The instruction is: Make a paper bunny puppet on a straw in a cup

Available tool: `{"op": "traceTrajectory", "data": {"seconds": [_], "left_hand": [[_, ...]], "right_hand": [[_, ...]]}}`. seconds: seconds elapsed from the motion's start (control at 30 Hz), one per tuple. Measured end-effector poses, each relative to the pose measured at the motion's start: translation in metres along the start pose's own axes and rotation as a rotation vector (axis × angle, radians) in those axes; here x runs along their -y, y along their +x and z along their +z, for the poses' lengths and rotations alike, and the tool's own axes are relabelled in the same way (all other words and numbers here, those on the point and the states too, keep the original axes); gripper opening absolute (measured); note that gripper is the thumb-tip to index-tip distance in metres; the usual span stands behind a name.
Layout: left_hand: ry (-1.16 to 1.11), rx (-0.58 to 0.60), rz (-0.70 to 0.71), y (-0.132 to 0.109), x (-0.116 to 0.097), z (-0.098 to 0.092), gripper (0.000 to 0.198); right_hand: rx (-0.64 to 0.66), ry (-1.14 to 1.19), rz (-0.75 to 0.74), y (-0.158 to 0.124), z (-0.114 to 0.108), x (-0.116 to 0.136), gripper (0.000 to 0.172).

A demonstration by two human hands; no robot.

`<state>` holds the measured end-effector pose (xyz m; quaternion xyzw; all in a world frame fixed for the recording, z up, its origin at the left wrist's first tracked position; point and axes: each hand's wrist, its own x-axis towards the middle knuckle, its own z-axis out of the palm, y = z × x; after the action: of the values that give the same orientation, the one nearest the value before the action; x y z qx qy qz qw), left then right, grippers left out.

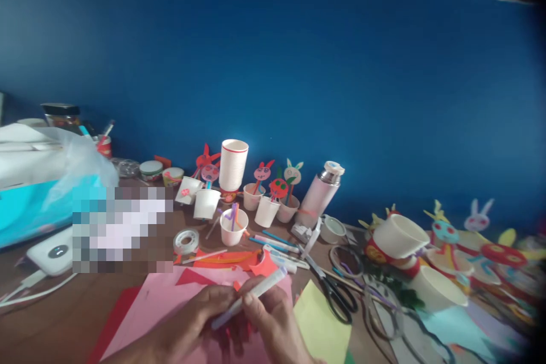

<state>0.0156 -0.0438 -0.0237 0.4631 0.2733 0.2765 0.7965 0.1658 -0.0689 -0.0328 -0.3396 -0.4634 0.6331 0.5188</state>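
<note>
My right hand (275,315) is closed round a slim white marker pen (264,284), with the thumb pressed along its barrel. The pen lies slanted, its lower end crossing in front of my left hand (207,307). The fingers of my left hand are curled beside the pen; what they hold, if anything, is hidden. Both hands are over a pink sheet of paper (140,318) with a red sheet (115,324) under it. A small orange-red scrap (237,285) shows just above the left fingertips. Black-handled scissors (336,296) lie to the right, partly on a yellow sheet (322,321).
Behind the hands stand paper cups with red rabbit-like faces (261,173), a stack of cups (234,165), a flask (319,193) and a tape roll (186,241). More decorated cups (439,290) crowd the right. A blue bag (46,199) and power bank (51,251) are left.
</note>
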Motion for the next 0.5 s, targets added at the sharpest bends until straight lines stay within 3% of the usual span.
{"op": "traceTrajectory", "data": {"seconds": [0.23,0.5], "left_hand": [[-0.096,-0.068,-0.159,0.0036,0.0067,-0.0064,0.055],[0.035,0.024,-0.101,0.0001,0.0007,-0.0046,0.049]], "right_hand": [[0.052,0.031,0.017,-0.0001,-0.0087,0.0005,0.032],[0.029,0.002,0.045,0.0001,-0.0096,0.0006,0.035]]}}
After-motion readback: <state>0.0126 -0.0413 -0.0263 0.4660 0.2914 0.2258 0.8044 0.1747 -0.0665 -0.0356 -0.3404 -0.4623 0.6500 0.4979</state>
